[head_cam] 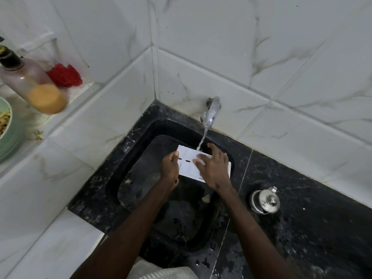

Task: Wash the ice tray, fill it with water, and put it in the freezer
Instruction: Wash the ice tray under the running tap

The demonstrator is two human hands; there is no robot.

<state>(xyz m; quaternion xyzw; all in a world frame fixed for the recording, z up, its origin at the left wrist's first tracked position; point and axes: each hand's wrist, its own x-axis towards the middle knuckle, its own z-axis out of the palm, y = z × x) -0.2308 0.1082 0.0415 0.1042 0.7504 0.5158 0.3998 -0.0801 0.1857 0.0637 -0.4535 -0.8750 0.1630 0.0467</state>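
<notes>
Washing | left hand point(170, 166) is gripping white plastic ice tray point(187, 158) edge | right hand point(214, 168) is lying spread on it | risk: wet tray is slipping into black sink point(141, 125)

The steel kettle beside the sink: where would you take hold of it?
Probably by the lid knob of the steel kettle, reaching straight down: it stands upright on the black counter, and no handle shows clearly from above.
</notes>
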